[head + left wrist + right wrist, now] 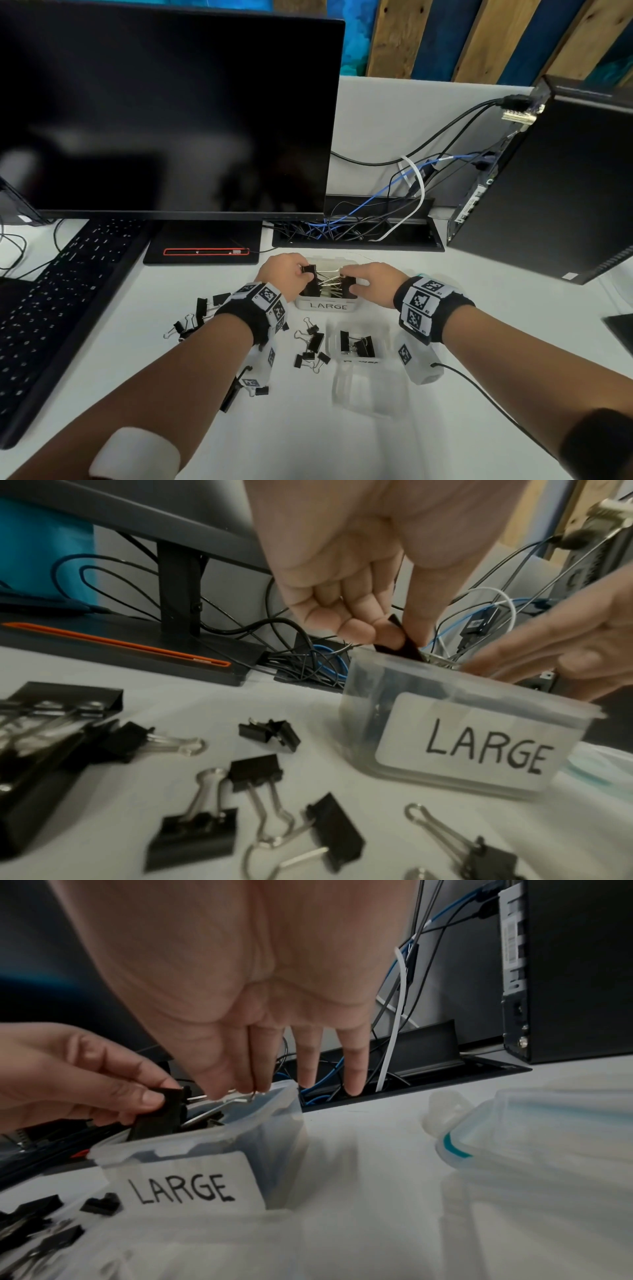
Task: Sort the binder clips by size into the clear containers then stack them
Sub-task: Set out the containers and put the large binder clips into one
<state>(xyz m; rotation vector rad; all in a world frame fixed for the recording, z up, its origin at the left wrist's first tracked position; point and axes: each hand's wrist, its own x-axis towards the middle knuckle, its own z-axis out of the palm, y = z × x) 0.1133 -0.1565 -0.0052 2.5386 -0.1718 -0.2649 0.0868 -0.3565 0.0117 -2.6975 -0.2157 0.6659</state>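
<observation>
A clear container labelled LARGE [328, 306] [462, 748] [185, 1188] stands mid-table with several large black binder clips inside. My left hand [303, 270] [394, 634] [150, 1099] pinches a large black clip [311, 270] [407, 647] [171, 1110] at the container's left rim. My right hand [349, 279] [240, 1092] [514, 666] reaches in from the right. Its thumb and forefinger pinch a silver wire handle [236, 1097] of a clip there, and the other fingers hang straight. A second container [332, 346] nearer me holds a few medium clips [358, 344]. An empty container [371, 389] sits below it.
Loose black clips of mixed sizes lie left of the containers [191, 318] [310, 347] [253, 777]. A teal-sealed lid [548, 1137] lies to the right. The monitor [164, 113] and its base [202, 245], a keyboard [61, 294], a cable tray [356, 229] and a PC tower [548, 192] ring the area.
</observation>
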